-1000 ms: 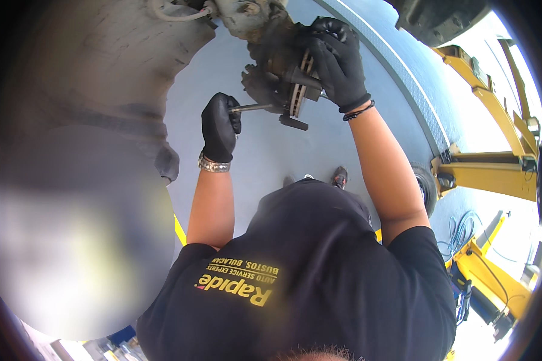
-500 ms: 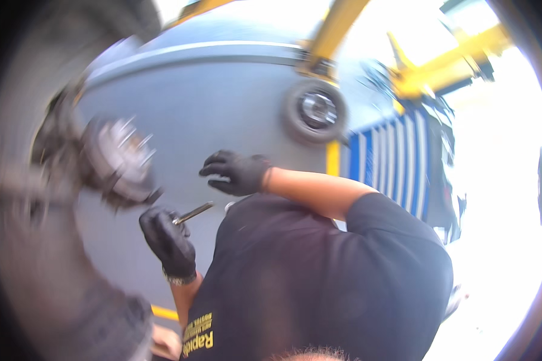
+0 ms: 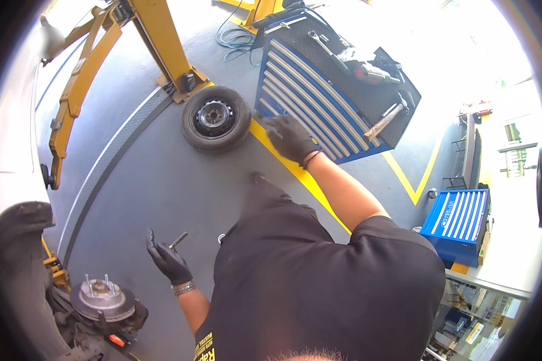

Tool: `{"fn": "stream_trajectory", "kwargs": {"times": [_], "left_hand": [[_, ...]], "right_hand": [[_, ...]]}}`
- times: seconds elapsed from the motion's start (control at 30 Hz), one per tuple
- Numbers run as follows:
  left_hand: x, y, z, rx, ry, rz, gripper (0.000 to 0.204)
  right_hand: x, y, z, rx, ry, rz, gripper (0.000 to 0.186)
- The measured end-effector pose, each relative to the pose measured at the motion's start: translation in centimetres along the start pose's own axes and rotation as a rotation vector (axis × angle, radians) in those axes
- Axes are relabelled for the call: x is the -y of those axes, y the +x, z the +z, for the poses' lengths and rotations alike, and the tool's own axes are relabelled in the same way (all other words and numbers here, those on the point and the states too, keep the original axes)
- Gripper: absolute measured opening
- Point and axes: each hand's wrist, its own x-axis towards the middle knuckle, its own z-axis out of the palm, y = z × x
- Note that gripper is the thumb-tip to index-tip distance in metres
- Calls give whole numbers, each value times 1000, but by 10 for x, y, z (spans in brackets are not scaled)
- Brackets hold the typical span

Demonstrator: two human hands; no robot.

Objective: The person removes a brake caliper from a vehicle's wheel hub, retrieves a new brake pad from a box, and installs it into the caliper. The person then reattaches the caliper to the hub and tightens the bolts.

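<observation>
My left hand (image 3: 167,260), in a black glove, holds a short metal rod (image 3: 179,240) that sticks out beside the thumb. The exact kind of rod cannot be made out. Below and left of that hand is a wheel hub with studs and a brake disc (image 3: 102,299), apart from the fingers. My right hand (image 3: 288,138), gloved too, is stretched out in front of the blue tool chest (image 3: 319,102). Its fingers look extended, somewhat smeared, with nothing seen in them. On the chest's black top lie a hammer (image 3: 384,120), a power tool (image 3: 370,73) and a ratchet (image 3: 320,40).
A wheel with a tyre (image 3: 215,119) lies on the grey floor ahead. Behind it stands a yellow lift post (image 3: 162,45), with a lift arm (image 3: 72,102) to the left. The raised car (image 3: 12,144) fills the left edge. Another blue tool chest (image 3: 454,222) stands at right.
My view has swung right, bringing the tool chest's top into sight. My right arm now reaches out toward the chest. The rod is still in my left hand.
</observation>
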Motion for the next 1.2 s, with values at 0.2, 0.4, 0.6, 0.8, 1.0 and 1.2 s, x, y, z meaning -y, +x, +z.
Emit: {"fn": "stream_trajectory", "kwargs": {"times": [0.2,0.4,0.6,0.8,1.0,1.2], "left_hand": [[2,17,55,-33,62,-155,43],[-22,29,158,-145,-314,-569,42],[-27,27,210,30,-145,-467,38],[-6,-26,167,-235,-104,-754,41],[16,-136,108,-517,16,-1107,44],[35,-181,84,-582,102,-1244,40]], "right_hand": [[-117,53,-92,-253,47,366,36],[-191,104,-67,289,34,160,33],[-227,87,84,1259,-276,351,51],[-282,30,159,1492,-615,28,47],[-331,-10,209,1640,-1007,-257,56],[-336,-31,273,1952,-588,350,60]]}}
